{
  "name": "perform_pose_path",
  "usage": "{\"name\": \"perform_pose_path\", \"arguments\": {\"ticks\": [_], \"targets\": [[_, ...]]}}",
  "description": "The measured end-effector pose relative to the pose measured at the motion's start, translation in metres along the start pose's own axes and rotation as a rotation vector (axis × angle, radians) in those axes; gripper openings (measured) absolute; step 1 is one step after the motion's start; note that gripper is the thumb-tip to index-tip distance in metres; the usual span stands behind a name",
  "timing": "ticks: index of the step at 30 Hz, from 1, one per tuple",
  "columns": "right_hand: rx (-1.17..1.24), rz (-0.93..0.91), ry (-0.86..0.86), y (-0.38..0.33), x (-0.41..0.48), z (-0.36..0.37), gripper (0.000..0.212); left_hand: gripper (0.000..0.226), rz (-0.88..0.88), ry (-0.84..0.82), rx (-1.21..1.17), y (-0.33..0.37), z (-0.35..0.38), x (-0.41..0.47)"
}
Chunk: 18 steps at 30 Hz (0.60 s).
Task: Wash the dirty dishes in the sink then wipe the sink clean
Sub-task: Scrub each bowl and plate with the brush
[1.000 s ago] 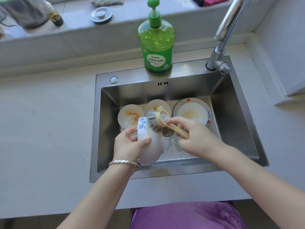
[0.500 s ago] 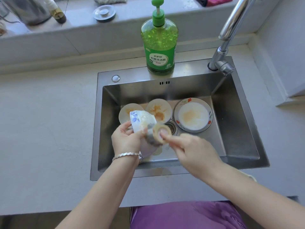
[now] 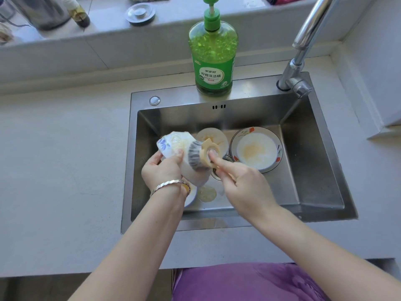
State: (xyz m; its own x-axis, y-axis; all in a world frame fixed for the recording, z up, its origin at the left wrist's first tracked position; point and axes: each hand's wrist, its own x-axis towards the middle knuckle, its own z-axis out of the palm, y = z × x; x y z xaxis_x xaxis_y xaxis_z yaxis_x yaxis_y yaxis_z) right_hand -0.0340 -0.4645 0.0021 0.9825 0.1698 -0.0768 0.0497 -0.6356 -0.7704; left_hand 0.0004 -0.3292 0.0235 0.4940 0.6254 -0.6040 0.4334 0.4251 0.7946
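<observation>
Left hand (image 3: 161, 170) grips bowl (image 3: 178, 148); right hand (image 3: 243, 187) holds brush (image 3: 200, 155), scrubbing. Plate (image 3: 256, 148), saucer (image 3: 213, 137) unwashed; sink (image 3: 314, 170) unwiped.

home kitchen | steel sink (image 3: 321, 161), tap (image 3: 303, 51), dish soap bottle (image 3: 213, 61), worktop (image 3: 60, 161)

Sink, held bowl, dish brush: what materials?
Sink: looks like stainless steel, brushed finish; grey metal with soft streaky reflections.
Bowl: likely glazed ceramic; glossy white with a blue flower print, though melamine can't be excluded.
Dish brush: beige body looks like moulded plastic, matte; grey bristles probably synthetic.
</observation>
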Motion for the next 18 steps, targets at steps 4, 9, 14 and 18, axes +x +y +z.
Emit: {"name": "perform_pose_path", "arguments": {"ticks": [4, 9, 14, 18], "targets": [[0.114, -0.001, -0.04, -0.003, -0.025, 0.016, 0.039, 0.034, 0.001, 0.044, -0.033, -0.002, 0.003, 0.001], [0.534, 0.334, -0.011, 0.015, -0.006, 0.012, 0.038, 0.033, -0.028, 0.036, -0.092, -0.003, -0.001, 0.0], [0.643, 0.42, -0.047, 0.012, -0.015, 0.014, 0.038, 0.034, -0.02, 0.034, -0.122, -0.001, 0.003, -0.002], [0.826, 0.646, -0.1, 0.015, -0.009, 0.004, 0.037, 0.032, -0.019, 0.016, -0.178, 0.002, 0.008, -0.006]]}}
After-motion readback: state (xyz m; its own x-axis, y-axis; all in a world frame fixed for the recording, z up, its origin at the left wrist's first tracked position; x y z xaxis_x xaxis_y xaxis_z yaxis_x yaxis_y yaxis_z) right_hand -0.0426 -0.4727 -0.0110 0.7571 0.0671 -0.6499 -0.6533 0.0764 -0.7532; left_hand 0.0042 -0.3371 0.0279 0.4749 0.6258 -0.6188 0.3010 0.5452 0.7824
